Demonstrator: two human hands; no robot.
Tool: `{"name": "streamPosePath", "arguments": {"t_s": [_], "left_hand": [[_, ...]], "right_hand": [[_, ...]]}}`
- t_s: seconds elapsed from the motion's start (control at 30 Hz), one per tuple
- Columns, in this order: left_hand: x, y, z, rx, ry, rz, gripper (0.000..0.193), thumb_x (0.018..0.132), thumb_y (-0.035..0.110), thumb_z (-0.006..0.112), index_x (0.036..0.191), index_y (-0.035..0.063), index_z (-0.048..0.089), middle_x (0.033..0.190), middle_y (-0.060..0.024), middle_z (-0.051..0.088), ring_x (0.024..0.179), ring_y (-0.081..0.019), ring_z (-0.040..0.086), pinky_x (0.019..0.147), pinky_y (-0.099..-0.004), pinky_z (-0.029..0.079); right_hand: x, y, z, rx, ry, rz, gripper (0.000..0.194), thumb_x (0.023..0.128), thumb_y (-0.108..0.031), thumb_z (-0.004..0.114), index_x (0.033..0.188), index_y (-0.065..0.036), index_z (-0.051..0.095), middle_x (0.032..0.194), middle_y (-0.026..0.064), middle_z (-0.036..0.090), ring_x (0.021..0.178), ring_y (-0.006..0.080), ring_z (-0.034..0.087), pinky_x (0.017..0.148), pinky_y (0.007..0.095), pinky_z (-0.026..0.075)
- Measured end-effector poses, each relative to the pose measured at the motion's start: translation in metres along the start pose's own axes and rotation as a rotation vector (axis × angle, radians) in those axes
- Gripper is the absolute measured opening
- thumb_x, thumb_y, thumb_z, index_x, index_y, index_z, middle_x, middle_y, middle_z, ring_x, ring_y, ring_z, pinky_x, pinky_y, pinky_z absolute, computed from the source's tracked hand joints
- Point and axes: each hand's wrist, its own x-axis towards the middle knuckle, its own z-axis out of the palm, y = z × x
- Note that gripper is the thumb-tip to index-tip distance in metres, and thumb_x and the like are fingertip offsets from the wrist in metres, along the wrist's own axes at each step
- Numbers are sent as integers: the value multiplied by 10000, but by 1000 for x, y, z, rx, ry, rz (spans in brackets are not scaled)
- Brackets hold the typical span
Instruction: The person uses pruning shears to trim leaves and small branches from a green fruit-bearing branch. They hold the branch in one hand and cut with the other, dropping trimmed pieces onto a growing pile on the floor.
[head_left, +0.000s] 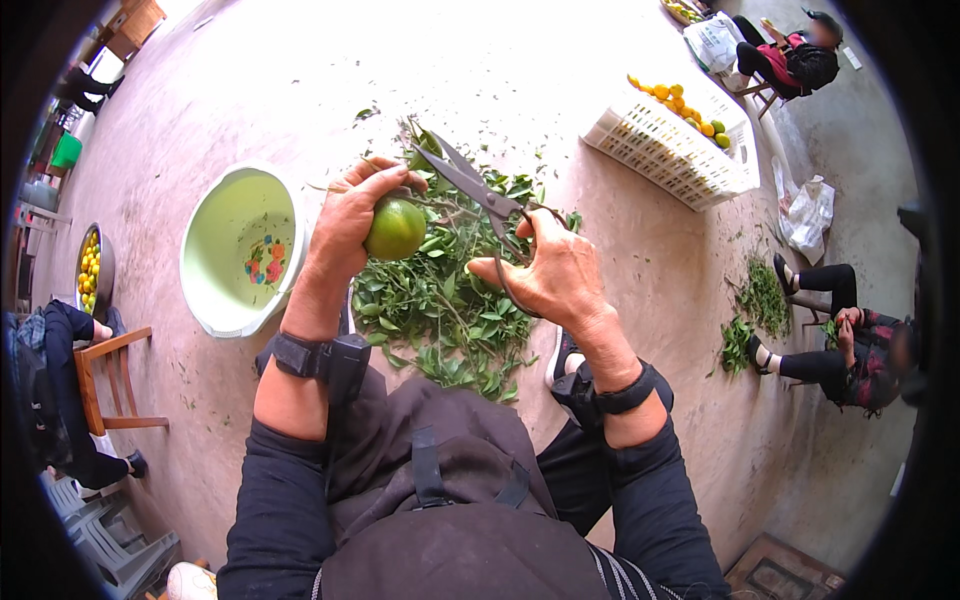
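My left hand (349, 214) holds a green citrus fruit (395, 229) and a thin leafy twig (424, 142) that rises past the fingers. In my right hand (555, 270) is a pair of dark metal scissors (480, 187), thumb and fingers through the handle loops. The blades stand slightly apart, pointing up and left, close to the leaves of the twig. Below both hands, a heap of cut leafy twigs (457, 315) lies on the floor between my feet.
A pale green basin (202, 247) with leaf bits stands left of my left hand. A white plastic crate (667, 161) of citrus is at upper right. Farther off are a metal bowl (107, 270) of fruit, a wooden chair (116, 382), plastic bags (810, 217) and several seated people.
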Motion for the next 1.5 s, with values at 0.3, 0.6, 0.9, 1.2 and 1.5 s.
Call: {"name": "streamPosePath", "arguments": {"t_s": [0.3,0.6,0.9,1.2,1.5], "left_hand": [[-2,-3,5,33,-77,-15,65,922,105,623,919,44,645,888,-109,713,735,-115,644,664,-260,555],[-4,-5,6,10,-90,-23,66,920,111,628,922,48,647,888,-104,713,744,-113,644,670,-256,549],[-1,-4,2,-3,-8,6,57,922,94,618,919,41,640,887,-119,709,759,-141,659,631,-289,575],[-1,-4,2,53,-11,29,61,918,101,629,918,42,643,887,-113,707,762,-131,656,635,-283,575],[-2,-9,6,133,-72,31,55,910,91,633,934,49,657,894,-97,717,787,-98,621,698,-243,522]], "right_hand": [[2,0,1,18,-21,17,664,661,-567,813,951,-17,578,730,135,637,684,299,662,647,397,522],[4,8,5,37,20,-28,662,725,-641,730,747,9,607,619,148,624,618,315,660,599,395,528],[2,14,5,78,26,17,501,853,-522,673,883,-29,595,585,126,606,581,318,630,575,403,484],[0,-4,-8,15,-224,94,671,817,-603,652,1115,-10,559,799,187,679,842,392,674,769,453,515],[0,-1,-1,-16,-183,51,658,825,-604,644,1079,-2,568,757,177,671,796,389,674,726,450,515]]}}
